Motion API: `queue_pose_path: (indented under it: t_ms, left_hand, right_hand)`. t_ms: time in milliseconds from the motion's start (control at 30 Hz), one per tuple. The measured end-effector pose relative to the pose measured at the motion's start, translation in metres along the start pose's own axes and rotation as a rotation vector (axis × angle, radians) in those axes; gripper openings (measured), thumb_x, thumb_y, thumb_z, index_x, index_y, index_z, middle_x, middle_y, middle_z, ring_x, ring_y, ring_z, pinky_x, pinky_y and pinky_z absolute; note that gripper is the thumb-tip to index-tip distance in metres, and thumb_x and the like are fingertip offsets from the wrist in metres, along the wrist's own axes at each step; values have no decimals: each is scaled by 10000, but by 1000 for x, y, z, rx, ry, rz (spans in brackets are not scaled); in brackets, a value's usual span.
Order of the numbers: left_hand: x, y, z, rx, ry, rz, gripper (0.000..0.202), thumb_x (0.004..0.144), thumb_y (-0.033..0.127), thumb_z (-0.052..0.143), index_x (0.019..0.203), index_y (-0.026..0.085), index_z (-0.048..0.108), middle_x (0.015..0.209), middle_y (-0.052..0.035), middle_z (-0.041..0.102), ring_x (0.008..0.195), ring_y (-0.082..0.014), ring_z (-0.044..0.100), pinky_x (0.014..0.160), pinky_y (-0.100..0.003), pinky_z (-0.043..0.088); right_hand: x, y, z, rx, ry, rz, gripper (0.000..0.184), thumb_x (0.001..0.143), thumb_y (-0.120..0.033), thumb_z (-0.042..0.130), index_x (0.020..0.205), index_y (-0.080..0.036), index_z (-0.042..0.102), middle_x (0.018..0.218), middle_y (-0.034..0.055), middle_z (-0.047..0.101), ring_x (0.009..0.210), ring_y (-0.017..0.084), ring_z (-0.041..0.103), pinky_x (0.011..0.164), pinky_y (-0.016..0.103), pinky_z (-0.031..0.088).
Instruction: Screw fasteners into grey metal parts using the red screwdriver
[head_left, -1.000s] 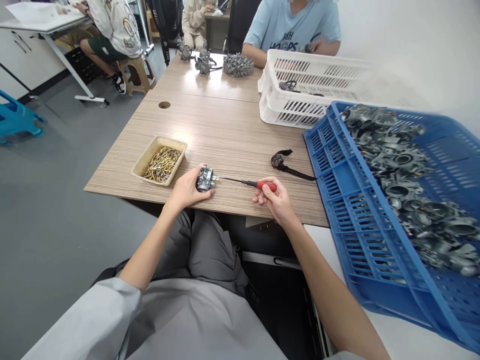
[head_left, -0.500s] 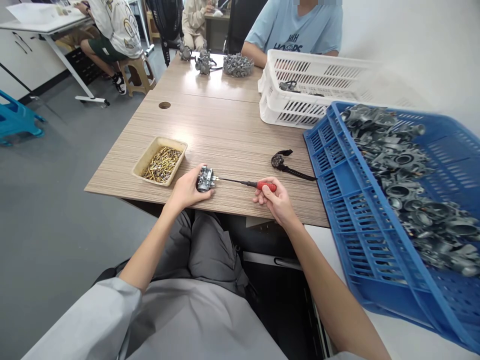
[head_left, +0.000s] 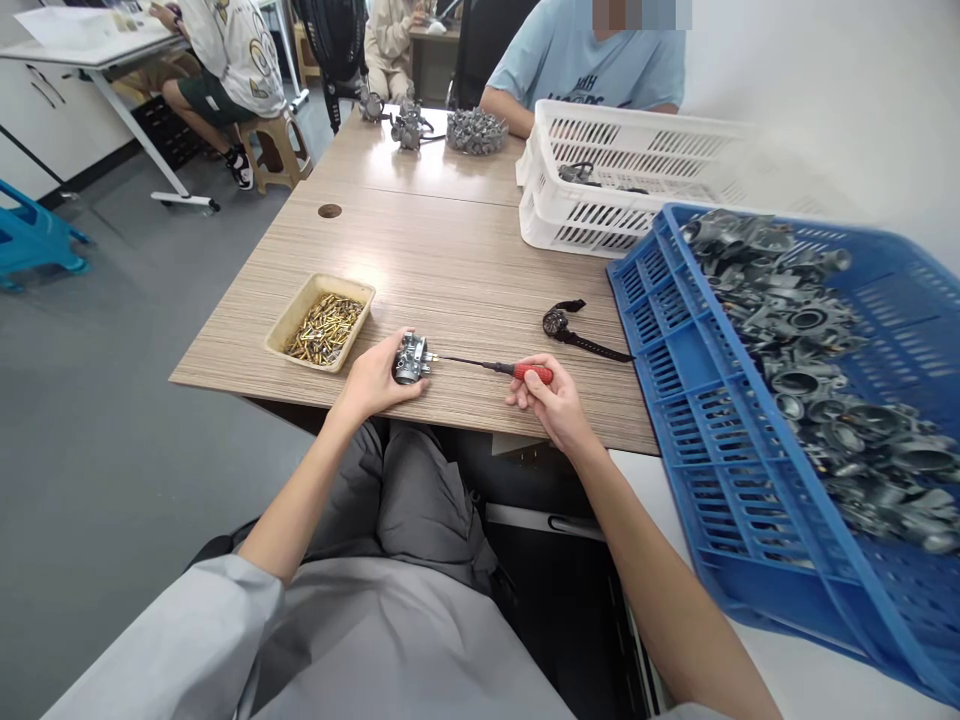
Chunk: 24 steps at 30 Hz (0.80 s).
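My left hand (head_left: 377,378) grips a small grey metal carburetor (head_left: 412,360) near the front edge of the table. A brass-coloured piece sticks out of its right side. In my right hand (head_left: 551,402) is a screwdriver (head_left: 534,373) with a red handle and a long dark shaft, held level. Its tip meets the brass piece; how the two engage is too small to make out. Left of my left hand stands a cream tray (head_left: 274,338) filled with small brass parts (head_left: 324,328).
A black wristwatch (head_left: 556,322) lies on the wooden table (head_left: 450,225). At the right, a blue crate (head_left: 679,400) holds many carburetor bodies (head_left: 814,380). Behind it stands a white crate (head_left: 544,215). More carburetors (head_left: 409,128) and a pile of grey parts (head_left: 476,130) sit by a person in blue (head_left: 581,65).
My hands, the carburetor and the screwdriver stay in nearly the same place. The person across the table has shifted slightly.
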<state>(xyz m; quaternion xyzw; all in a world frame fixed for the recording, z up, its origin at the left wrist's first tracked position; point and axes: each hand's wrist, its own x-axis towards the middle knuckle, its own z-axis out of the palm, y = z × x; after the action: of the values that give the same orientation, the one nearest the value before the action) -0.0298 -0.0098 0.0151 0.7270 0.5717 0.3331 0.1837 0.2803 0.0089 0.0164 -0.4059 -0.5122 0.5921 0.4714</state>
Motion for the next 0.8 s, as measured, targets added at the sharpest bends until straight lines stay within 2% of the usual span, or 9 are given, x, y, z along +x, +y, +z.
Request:
queue_pose_path:
  t_ms: [133,300,467,567,667,800]
  left_hand:
    - [0,0,0,1,2,4,776,798,447,790,1481,191,524,1384,-97,703,1267,-301,683,1131,-392,518]
    - [0,0,0,5,4,4,778,803,447,791,1483,183,522,1398,-105,696,1276,-304,679,1135,-396,517]
    - [0,0,-1,-2,-1,4,779,807,445,789,1489,184,518,1418,-106,686,1291,-301,673,1152,-396,508]
    - [0,0,-1,-6,-1,0,784,810,449,790,1494,184,515,1434,-109,679,1308,-304,664,1167,-404,498]
    - [0,0,-1,-3,-3,-6,783,809,449,794,1494,191,515,1428,-105,683,1304,-306,664,1161,-406,501]
    - [0,1,-1,-4,-5,-5,784,804,451,797,1490,192,521,1393,-98,700,1265,-304,683,1132,-397,518]
  right_hand:
    - [-1,-1,-1,-22,-7,5,422,825,-558,857,1026,-261,634,774,-23,678,545,109,542,710,358,649]
    - [0,-2,-2,-45,-12,11,458,807,-531,882,1085,-271,627,857,-21,694,578,98,565,802,387,663]
    - [2,2,0,-54,31,29,479,849,-666,788,1036,-259,617,800,-25,663,545,101,571,733,380,671]
    - [0,1,1,-59,42,32,481,806,-619,852,1042,-262,634,791,-36,643,598,115,617,833,413,675]
    - [-2,-2,0,-35,60,43,503,756,-526,925,1097,-278,652,870,-33,669,707,137,693,967,439,645]
    - [-1,-3,-2,0,72,90,482,772,-534,911,1105,-275,676,973,5,736,803,175,762,1011,447,621]
